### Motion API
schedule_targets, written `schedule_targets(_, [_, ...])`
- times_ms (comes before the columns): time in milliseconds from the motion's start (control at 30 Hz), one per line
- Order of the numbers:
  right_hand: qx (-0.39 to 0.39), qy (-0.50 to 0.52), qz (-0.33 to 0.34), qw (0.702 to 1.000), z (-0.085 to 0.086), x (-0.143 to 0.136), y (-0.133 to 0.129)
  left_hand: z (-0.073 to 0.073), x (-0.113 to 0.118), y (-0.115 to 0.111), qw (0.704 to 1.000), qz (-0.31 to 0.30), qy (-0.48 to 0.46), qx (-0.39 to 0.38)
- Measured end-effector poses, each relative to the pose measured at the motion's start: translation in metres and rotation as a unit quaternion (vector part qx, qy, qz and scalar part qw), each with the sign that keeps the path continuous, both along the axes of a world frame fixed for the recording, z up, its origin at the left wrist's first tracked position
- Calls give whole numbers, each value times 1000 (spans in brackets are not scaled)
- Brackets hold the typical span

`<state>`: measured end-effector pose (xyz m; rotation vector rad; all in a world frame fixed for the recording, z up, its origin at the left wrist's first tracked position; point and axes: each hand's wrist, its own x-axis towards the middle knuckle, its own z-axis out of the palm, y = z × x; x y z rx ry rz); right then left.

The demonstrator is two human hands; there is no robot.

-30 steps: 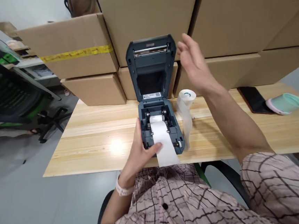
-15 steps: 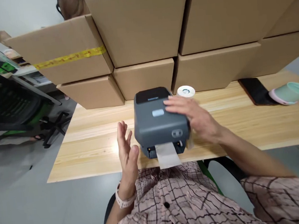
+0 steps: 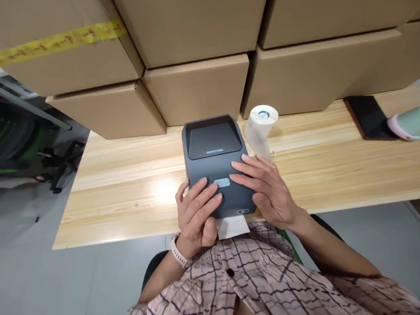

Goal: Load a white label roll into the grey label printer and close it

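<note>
1. Label printer (image 3: pixel 213 137) — lid (image 3: pixel 211 166) down, near the front edge of the tabletop (image 3: pixel 132 193); a paper strip (image 3: pixel 233 227) projects from its front.
2. Left hand (image 3: pixel 196 217) and right hand (image 3: pixel 272 191): fingers extended, slightly spread, laid on the lid, gripping nothing.
3. Step in hand, as judged: pressing the lid home; the next move calls for even pressure on both sides.
4. Room — cardboard boxes (image 3: pixel 200 92) limit the rear, the label roll (image 3: pixel 253 130) the right; tabletop extends leftward.
</note>
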<state>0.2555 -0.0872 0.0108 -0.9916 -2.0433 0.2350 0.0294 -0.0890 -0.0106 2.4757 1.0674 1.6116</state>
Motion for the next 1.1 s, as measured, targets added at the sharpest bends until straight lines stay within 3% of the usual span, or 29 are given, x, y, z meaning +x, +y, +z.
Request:
schedule_targets(200, [3,52,-20,998,-9,-9,-1,-4,-6,-7,999,15,-18,-39])
schedule_targets(300, [-4,53,-33,998,-8,-13,-3,-7,-19,-28,990,86,-91,-71])
schedule_targets(367, [0,59,-37,998,-8,-15,-4,-7,-26,-44,973,113,-146,-140])
schedule_targets(400, [4,62,-39,997,-8,-16,-5,-6,-27,-51,960,98,-154,-212])
schedule_targets(433, [9,63,-41,997,-8,-17,-5,-4,-26,-56,936,58,-152,-312])
schedule_targets(467, [12,63,-44,997,-8,-18,-5,-2,-23,-59,893,-1,-145,-426])
schedule_targets(533, [16,56,-50,997,-9,-19,-6,3,-14,-60,754,-133,-149,-625])
schedule_targets(567, [17,51,-51,997,-9,-19,-6,5,-8,-58,687,-180,-165,-685])
schedule_targets(600, [17,46,-52,997,-9,-19,-6,6,-4,-55,638,-210,-187,-717])
schedule_targets(633, [17,43,-52,998,-9,-19,-6,6,0,-53,614,-222,-209,-728])
schedule_targets(733, [23,45,-52,997,-11,-19,-5,4,4,-48,621,-215,-230,-717])
schedule_targets(867, [38,19,-65,997,-7,-18,-5,2,-1,-47,675,-210,-180,-684])
schedule_targets(1000, [63,-78,-98,990,10,-18,-6,3,-9,-45,729,-197,-116,-645])
schedule_targets(1100, [52,-149,-83,984,27,-16,-5,7,-26,-42,756,-208,-74,-616])
